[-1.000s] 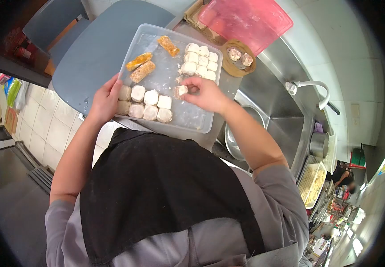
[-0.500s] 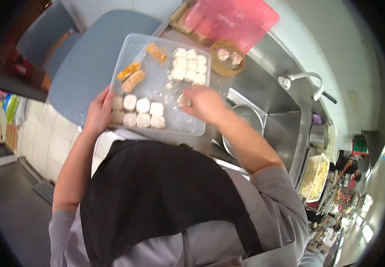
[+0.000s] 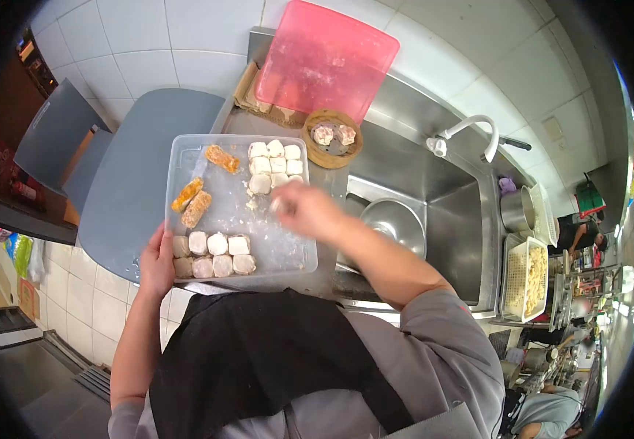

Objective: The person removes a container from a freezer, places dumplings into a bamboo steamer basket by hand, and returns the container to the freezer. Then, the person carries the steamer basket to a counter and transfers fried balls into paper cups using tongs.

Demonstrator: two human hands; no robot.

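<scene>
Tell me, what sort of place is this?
Probably a restaurant or other commercial kitchen. A stainless-steel sink is set into the counter, a round bamboo steamer sits nearby, and a clear plastic tub holds rows of pale, dumpling-like pieces.

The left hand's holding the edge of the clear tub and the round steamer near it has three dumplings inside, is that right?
Not quite: the round steamer has two dumplings inside, not three, as the head view shows. The rest is right: the left hand holds the edge of the clear tub, and the steamer sits near the tub.
</scene>
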